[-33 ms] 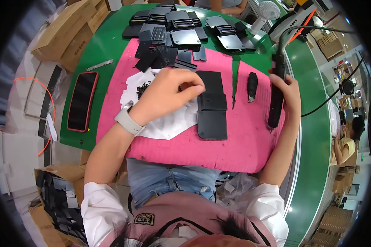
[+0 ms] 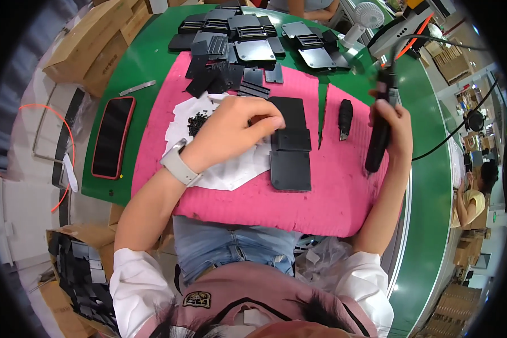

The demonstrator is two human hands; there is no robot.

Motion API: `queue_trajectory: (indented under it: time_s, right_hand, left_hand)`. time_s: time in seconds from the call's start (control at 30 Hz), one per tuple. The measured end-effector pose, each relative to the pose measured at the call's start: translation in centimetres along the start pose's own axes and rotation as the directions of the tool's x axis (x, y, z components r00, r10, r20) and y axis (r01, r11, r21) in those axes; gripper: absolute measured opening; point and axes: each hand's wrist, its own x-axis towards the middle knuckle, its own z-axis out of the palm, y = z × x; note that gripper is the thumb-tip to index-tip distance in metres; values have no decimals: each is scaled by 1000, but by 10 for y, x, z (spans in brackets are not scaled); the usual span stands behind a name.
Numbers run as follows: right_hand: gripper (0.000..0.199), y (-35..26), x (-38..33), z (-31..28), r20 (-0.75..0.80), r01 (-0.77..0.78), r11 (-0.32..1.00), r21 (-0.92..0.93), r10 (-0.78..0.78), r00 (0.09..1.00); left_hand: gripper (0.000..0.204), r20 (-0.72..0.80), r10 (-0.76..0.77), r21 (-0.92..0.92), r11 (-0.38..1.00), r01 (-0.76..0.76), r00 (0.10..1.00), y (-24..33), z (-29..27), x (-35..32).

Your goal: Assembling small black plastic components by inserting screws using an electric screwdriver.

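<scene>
My left hand (image 2: 236,127) hovers over the left edge of a black hinged plate assembly (image 2: 290,170), thumb and forefinger pinched together. Whatever lies between those fingertips is too small to make out. Beneath the wrist spreads a crumpled white sheet (image 2: 225,179) bearing a heap of tiny black screws (image 2: 196,122). On the right, my right hand (image 2: 397,127) wraps round a black corded electric screwdriver (image 2: 379,141), its tip pointing down at the pink foam mat (image 2: 332,208). Between plate and screwdriver lies a black-handled knife (image 2: 345,119) with a short blade.
Stacked black hinged assemblies (image 2: 250,42) and loose dark plates (image 2: 211,79) fill the table's far side. A phone (image 2: 113,138) and a small metal strip (image 2: 137,88) lie at left. The far right holds a white fan (image 2: 368,17); the screwdriver's cable (image 2: 439,39) arcs rightward.
My right hand has closed more fully round the screwdriver and tilted its upper end slightly right. My left hand has shifted a little rightward, still pinched.
</scene>
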Motion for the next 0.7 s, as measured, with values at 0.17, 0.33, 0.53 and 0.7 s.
queue_trajectory:
  time_s: [0.17,0.33,0.53,0.7]
  right_hand:
    - [75,-35,-24,22,44,38,231,972,-340,939]
    - [69,-58,-49,27,-2,-4,-10,1000,-561,828]
    - [55,-68,-69,39,-179,160,-85,983,-596,782]
    - [51,-65,-69,48,-137,164,-17,986,-634,761]
  left_hand:
    - [17,18,5,-233,973,-1,1000,-2,12,-4]
    - [16,16,-23,-229,973,26,1000,1,17,-9]
    - [15,147,159,-46,987,-154,976,6,28,-9]
    - [13,191,159,-51,987,-152,969,4,28,-9]
